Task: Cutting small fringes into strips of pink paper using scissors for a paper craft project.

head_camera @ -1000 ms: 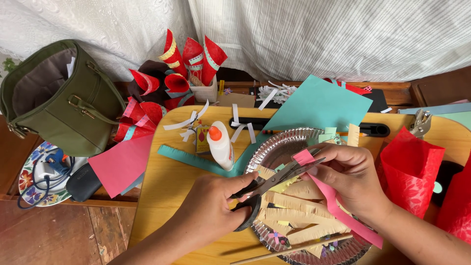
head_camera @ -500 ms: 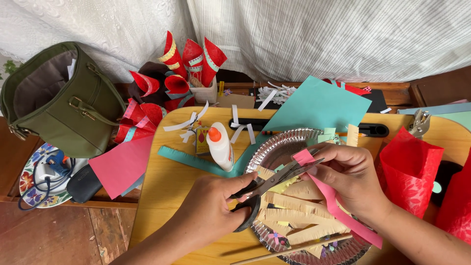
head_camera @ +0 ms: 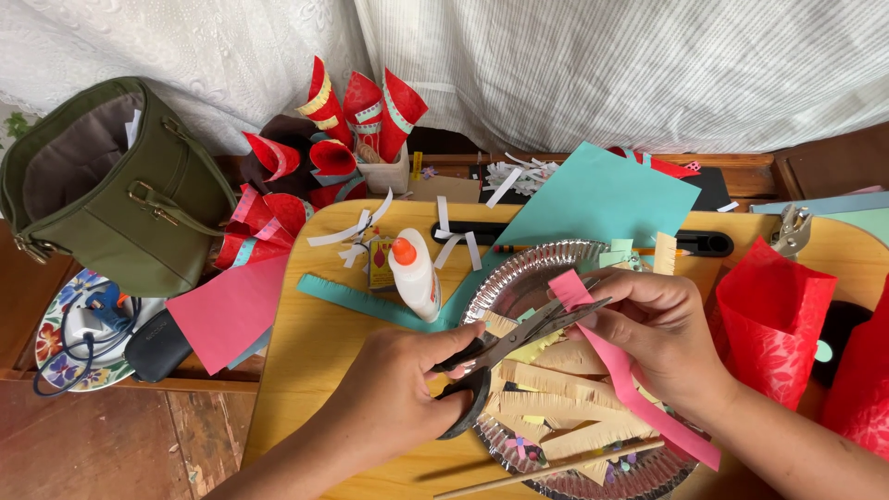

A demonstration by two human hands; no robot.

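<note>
The left hand (head_camera: 394, 393) is gripping scissors (head_camera: 505, 347), snipping the pink strip (head_camera: 616, 370) pinched by the right hand (head_camera: 662, 338); most remains unfringed.

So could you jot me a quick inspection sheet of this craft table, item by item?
Surface: yellow wooden table, crowded.
Job's things: black-handled scissors closing on a pink paper strip, over a silver foil plate of fringed tan paper strips.
Clutter: glue bottle, teal paper sheet, red paper cones, hole punch, wooden stick.
Grippers: left hand works the scissors; right hand pinches the strip.
Cables: dark cord on a floral plate.
Surroundings: green handbag, white curtain.
</note>
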